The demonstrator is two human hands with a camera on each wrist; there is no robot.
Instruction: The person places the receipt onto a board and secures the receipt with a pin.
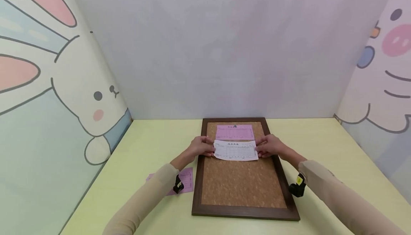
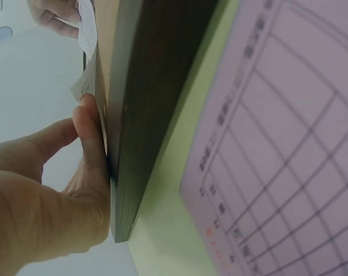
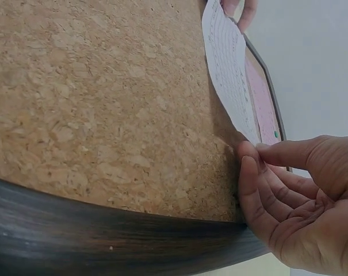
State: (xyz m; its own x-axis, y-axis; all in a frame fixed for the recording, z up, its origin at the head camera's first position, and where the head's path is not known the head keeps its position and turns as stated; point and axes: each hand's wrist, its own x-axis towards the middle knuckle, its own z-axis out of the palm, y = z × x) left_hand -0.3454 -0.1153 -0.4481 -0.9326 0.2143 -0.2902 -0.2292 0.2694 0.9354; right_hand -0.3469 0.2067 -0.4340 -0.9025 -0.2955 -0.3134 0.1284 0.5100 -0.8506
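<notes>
A white printed form (image 1: 236,151) with a ruled table lies over the upper half of a cork board (image 1: 243,183), its sheet slightly bowed. My left hand (image 1: 203,146) pinches its left edge, and my right hand (image 1: 269,145) pinches the right edge between thumb and fingers. In the right wrist view the paper (image 3: 226,63) is lifted off the cork along its near edge. Just above it, a pink form (image 1: 234,132) is fixed to the board by a green pushpin (image 3: 276,134) at its top.
The board has a dark brown wooden frame (image 1: 245,211) and lies on a pale yellow-green table (image 1: 321,135). Left of it, another pink form (image 1: 186,180) lies partly under my left forearm. A light wall (image 1: 205,49) stands behind, with cartoon animals on the side walls.
</notes>
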